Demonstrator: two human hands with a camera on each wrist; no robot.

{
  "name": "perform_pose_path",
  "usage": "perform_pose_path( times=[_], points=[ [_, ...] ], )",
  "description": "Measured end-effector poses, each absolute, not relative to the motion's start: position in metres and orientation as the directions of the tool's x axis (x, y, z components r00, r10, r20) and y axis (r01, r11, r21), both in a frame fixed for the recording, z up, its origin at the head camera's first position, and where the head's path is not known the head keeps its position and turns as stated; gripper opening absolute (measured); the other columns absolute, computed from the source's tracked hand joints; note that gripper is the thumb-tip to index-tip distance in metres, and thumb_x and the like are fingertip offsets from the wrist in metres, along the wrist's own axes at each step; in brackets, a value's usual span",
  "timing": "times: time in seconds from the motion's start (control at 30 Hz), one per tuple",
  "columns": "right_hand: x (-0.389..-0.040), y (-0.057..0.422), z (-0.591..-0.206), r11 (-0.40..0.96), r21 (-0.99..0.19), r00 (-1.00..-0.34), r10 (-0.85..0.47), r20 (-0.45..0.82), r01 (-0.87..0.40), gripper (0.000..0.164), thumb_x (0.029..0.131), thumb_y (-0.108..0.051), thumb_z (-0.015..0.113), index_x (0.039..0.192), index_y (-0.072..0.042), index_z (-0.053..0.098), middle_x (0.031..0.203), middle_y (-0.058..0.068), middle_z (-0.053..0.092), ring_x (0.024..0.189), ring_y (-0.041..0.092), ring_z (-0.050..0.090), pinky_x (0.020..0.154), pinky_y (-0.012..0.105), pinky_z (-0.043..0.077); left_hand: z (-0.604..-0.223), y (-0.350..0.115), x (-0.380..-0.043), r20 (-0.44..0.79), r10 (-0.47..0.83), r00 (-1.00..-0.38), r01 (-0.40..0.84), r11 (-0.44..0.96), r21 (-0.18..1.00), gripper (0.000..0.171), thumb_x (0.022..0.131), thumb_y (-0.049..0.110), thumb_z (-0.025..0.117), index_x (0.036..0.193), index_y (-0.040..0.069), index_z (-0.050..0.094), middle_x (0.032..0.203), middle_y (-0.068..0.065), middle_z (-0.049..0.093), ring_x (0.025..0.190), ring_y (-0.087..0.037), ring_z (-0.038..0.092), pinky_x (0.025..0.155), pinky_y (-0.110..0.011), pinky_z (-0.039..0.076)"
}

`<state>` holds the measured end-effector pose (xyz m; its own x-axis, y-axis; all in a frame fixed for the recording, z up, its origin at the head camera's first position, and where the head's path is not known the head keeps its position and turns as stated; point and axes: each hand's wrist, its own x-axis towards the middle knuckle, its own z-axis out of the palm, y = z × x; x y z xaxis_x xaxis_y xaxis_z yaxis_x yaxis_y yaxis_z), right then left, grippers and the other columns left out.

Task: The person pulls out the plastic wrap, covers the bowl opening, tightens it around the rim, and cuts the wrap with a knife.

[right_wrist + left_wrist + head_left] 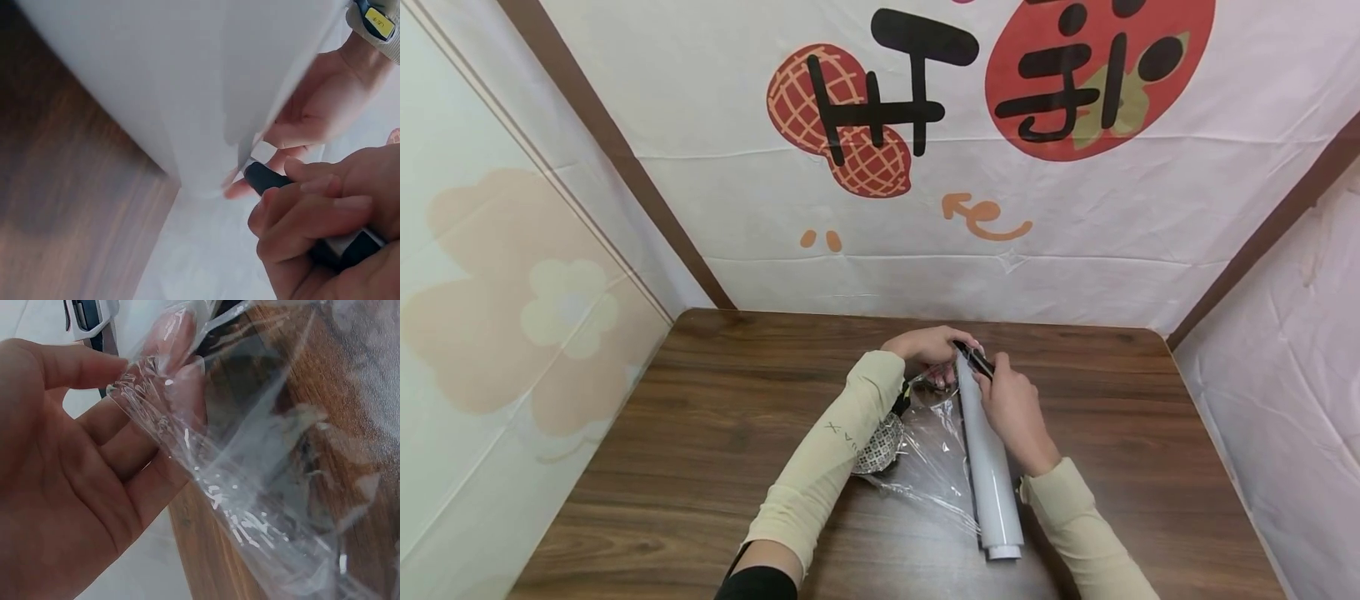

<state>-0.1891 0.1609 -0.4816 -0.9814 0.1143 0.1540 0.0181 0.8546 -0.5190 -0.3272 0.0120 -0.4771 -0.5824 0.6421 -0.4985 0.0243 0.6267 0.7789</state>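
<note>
A long white roll of cling film (988,467) lies lengthwise on the table. From its left side a sheet of clear film (936,450) stretches leftward. My left hand (931,343) is at the far end of the roll. In the left wrist view its thumb and fingers pinch the bunched edge of the film (215,494). My right hand (1015,408) grips a black utility knife (265,178) along its handle. The knife's tip meets the film beside the roll's far end, close to my left fingers. A grey-and-white patterned dish (880,446) is partly hidden by my left sleeve.
The brown wooden table (700,467) ends just beyond the roll's far end. Behind it hangs a white printed cloth (925,275), with more cloth panels on the left and right sides.
</note>
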Motion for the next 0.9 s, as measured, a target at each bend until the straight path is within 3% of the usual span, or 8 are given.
perform_pose_path(
  times=[0.13, 0.33, 0.5, 0.7, 0.9],
  points=[
    [-0.190, 0.159, -0.475, 0.839, -0.541, -0.996, 0.088, 0.034, 0.056, 0.033, 0.103, -0.026, 0.047, 0.118, 0.002, 0.050, 0.080, 0.018, 0.066, 0.062, 0.029, 0.061, 0.049, 0.039, 0.045, -0.479, 0.011, -0.328, -0.489, 0.644, -0.588, 0.025, 0.619, 0.785, 0.055, 0.097, 0.000, 0.035, 0.133, 0.034, 0.059, 0.069, -0.017, 0.068, 0.051, -0.021, 0.061, 0.047, -0.032, 0.048],
    [-0.189, 0.154, -0.465, 0.791, -0.607, -0.984, -0.046, -0.174, 0.070, 0.048, 0.103, -0.021, 0.039, 0.148, -0.006, 0.032, 0.064, 0.008, 0.063, 0.043, 0.016, 0.060, 0.045, 0.032, 0.047, -0.476, 0.009, -0.328, -0.456, 0.659, -0.598, 0.048, 0.598, 0.800, 0.059, 0.095, -0.006, 0.033, 0.122, 0.033, 0.067, 0.062, -0.015, 0.066, 0.048, -0.020, 0.058, 0.046, -0.032, 0.043],
    [-0.192, 0.151, -0.465, 0.820, -0.573, -0.984, -0.092, -0.152, 0.012, 0.047, 0.103, -0.021, 0.044, 0.148, -0.008, 0.038, 0.059, 0.004, 0.063, 0.041, 0.012, 0.059, 0.046, 0.030, 0.047, -0.475, 0.008, -0.327, -0.434, 0.668, -0.604, 0.092, 0.600, 0.795, 0.054, 0.098, -0.004, 0.035, 0.120, 0.033, 0.068, 0.059, -0.013, 0.063, 0.047, -0.018, 0.056, 0.047, -0.032, 0.044],
    [-0.191, 0.151, -0.462, 0.826, -0.563, -0.986, -0.083, -0.143, 0.012, 0.034, 0.101, -0.019, 0.044, 0.131, -0.007, 0.052, 0.061, 0.006, 0.062, 0.038, 0.011, 0.058, 0.044, 0.031, 0.045, -0.477, 0.008, -0.327, -0.410, 0.688, -0.598, 0.124, 0.585, 0.802, 0.052, 0.098, -0.003, 0.036, 0.121, 0.030, 0.068, 0.057, -0.010, 0.061, 0.047, -0.017, 0.054, 0.046, -0.031, 0.044],
    [-0.180, 0.152, -0.459, 0.860, -0.510, -0.979, -0.105, -0.175, -0.001, 0.051, 0.100, -0.019, 0.045, 0.149, -0.003, 0.039, 0.053, 0.004, 0.061, 0.034, 0.009, 0.055, 0.045, 0.029, 0.045, -0.480, 0.008, -0.328, -0.385, 0.672, -0.632, 0.193, 0.618, 0.763, 0.055, 0.098, -0.002, 0.034, 0.118, 0.034, 0.070, 0.053, -0.006, 0.060, 0.045, -0.015, 0.054, 0.045, -0.030, 0.045]
  ],
)
